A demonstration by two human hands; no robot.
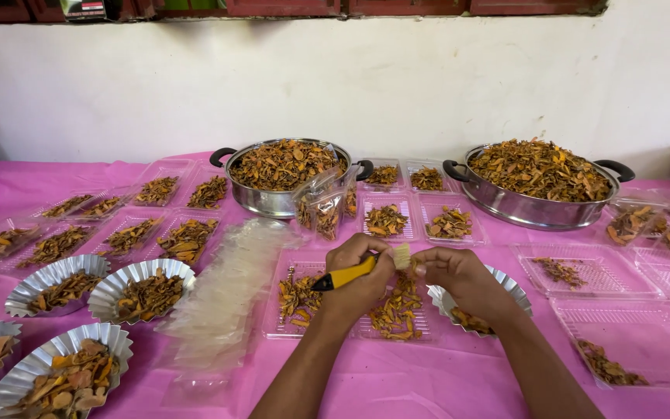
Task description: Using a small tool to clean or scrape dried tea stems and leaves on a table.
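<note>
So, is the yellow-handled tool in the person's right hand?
No, the yellow-handled tool is gripped in the left hand, while the right hand pinches a small pale piece.

Pink-clothed table (pixel 428 380), steel pots (pixel 540 203), clear trays (pixel 645 341), foil cups (pixel 56 273)

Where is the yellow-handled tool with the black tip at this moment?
In the head view, the yellow-handled tool with the black tip sits centre frame in the left hand, above the clear plastic tray of dried orange-brown slices, close to the right hand.
</note>
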